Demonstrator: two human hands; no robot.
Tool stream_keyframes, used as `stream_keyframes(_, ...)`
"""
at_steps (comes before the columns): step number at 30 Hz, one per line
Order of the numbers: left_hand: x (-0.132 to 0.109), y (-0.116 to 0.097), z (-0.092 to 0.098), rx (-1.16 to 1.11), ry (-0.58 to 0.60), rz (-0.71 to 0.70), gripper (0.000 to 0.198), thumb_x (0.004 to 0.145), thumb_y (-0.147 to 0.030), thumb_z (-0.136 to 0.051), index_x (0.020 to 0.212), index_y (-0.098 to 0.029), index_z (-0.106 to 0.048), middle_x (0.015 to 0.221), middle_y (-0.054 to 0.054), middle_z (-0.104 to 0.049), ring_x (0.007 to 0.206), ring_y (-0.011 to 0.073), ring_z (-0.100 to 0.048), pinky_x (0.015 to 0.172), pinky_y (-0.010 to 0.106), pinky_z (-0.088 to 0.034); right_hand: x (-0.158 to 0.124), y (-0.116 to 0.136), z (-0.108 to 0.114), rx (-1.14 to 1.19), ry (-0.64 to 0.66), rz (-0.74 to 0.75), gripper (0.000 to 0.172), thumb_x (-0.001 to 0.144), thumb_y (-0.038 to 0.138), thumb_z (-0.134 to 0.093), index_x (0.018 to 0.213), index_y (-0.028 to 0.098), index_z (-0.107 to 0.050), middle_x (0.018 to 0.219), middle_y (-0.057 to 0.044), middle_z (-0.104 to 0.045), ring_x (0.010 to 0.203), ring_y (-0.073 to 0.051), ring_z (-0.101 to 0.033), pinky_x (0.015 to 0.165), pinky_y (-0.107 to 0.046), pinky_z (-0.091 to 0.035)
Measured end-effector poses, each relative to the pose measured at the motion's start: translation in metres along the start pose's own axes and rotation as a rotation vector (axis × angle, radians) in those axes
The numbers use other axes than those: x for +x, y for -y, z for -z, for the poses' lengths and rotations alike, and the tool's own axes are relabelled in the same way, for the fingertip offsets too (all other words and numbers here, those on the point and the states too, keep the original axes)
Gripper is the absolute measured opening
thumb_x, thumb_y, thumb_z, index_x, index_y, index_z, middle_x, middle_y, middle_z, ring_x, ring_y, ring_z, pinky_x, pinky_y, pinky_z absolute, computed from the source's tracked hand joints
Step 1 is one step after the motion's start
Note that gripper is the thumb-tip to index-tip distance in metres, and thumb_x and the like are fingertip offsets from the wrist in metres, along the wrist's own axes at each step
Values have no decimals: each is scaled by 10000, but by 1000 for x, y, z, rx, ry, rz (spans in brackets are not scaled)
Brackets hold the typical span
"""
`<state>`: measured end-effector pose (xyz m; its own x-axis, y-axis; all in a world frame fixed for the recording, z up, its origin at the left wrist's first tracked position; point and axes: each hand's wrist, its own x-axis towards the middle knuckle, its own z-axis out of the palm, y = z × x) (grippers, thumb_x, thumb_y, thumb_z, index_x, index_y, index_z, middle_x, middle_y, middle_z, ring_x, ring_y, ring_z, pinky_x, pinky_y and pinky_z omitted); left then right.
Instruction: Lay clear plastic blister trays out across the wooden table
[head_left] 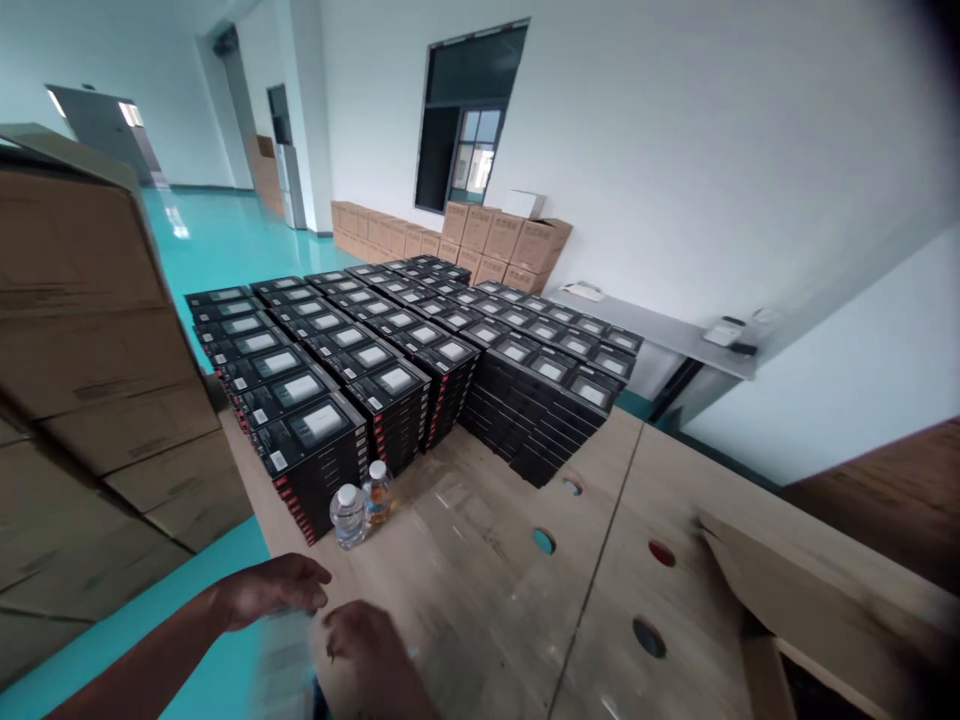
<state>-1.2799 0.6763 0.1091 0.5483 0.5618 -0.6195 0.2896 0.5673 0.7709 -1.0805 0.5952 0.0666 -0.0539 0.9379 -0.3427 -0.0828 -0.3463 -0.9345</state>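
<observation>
My left hand (271, 590) reaches in from the lower left, fingers bent and pressed together. Just below it is a pale, translucent thing (283, 665), too smeared to name. My right hand (367, 650) is beside it with curled fingers, blurred by motion; what lies in them is hidden. Ahead of both hands, two small plastic bottles with white caps stand at the table's near left. One bottle (348, 520) looks clear, and the other bottle (379, 495) holds something amber. Right behind them rise stacks of flat black printed boxes (315, 430).
The wooden table (480, 570) has several round holes. An open carton (810, 600) is at the lower right. Large brown cartons (90, 370) are stacked on the left; more cartons (510, 235) line the wall. A grey side shelf (660, 325) runs along the right.
</observation>
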Motion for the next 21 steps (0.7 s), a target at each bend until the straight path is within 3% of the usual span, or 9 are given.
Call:
stream_keyframes(1, 2, -2, -3, 16, 22, -1, 580, 576, -416, -808, 1081, -176, -655, 992, 71, -698, 986, 271, -606, 892, 360, -413, -7, -3, -22, 53, 66, -9, 189, 676, 373, -598, 636, 191, -630, 540, 41, -529, 534, -111, -446, 547, -243, -341)
stream_keyframes(2, 4, -4, -5, 29, 48, -4, 594, 580, -408, -808, 1101, -174, -645, 999, 72, -698, 995, 269, -603, 890, 356, -410, -12, -4, -39, 95, 49, -15, 188, 675, 366, -599, 595, 197, -582, 519, 56, -479, 525, -103, -400, 537, -239, -308)
stream_keyframes(4, 8, -6, -7, 44, 100, -21, 618, 592, -402, -807, 1136, -168, -627, 1000, 76, -698, 996, 262, -601, 879, 347, -408, -19, -4, -56, 189, 5, -27, 249, 662, 383, -612, 536, 211, -482, 492, 74, -389, 519, -96, -321, 532, -243, -260)
stream_keyframes(8, 14, -5, -8, 37, 162, -35, 629, 608, -402, -801, 1161, -169, -614, 992, 82, -704, 973, 251, -606, 864, 344, -410, -25, -8, -56, 363, -62, -51, 393, 647, 524, -635, 532, 229, -402, 477, 87, -319, 504, -94, -261, 526, -248, -238)
stream_keyframes(11, 14, -1, -3, 3, 131, -40, 596, 594, -387, -797, 1126, -172, -634, 978, 88, -714, 942, 259, -618, 858, 356, -422, -26, -18, -46, 473, -197, -35, 433, 679, 601, -617, 573, 230, -420, 480, 84, -353, 484, -97, -302, 515, -246, -273)
stream_keyframes(14, 5, 6, 6, -38, 60, -24, 533, 592, -388, -792, 1070, -189, -666, 948, 83, -722, 911, 269, -633, 850, 363, -442, -24, -25, -8, 546, -405, 24, 433, 685, 618, -625, 599, 228, -458, 520, 59, -453, 517, -117, -442, 545, -257, -387)
stream_keyframes(18, -10, 14, 14, -72, 28, -39, 466, 632, -423, -773, 1044, -219, -692, 983, 79, -717, 955, 282, -626, 891, 379, -446, -11, -23, 91, 662, -711, 69, 451, 589, 625, -671, 763, 238, -518, 881, -53, -677, 842, -222, -659, 733, -375, -533)
stream_keyframes(21, -19, 14, 14, -70, 25, -68, 478, 640, -429, -769, 1065, -225, -693, 986, 71, -714, 979, 285, -615, 916, 387, -436, 9, -18, 159, 426, -910, 86, 420, 635, 607, -589, 819, 242, -495, 1003, -87, -683, 916, -248, -681, 728, -399, -553)
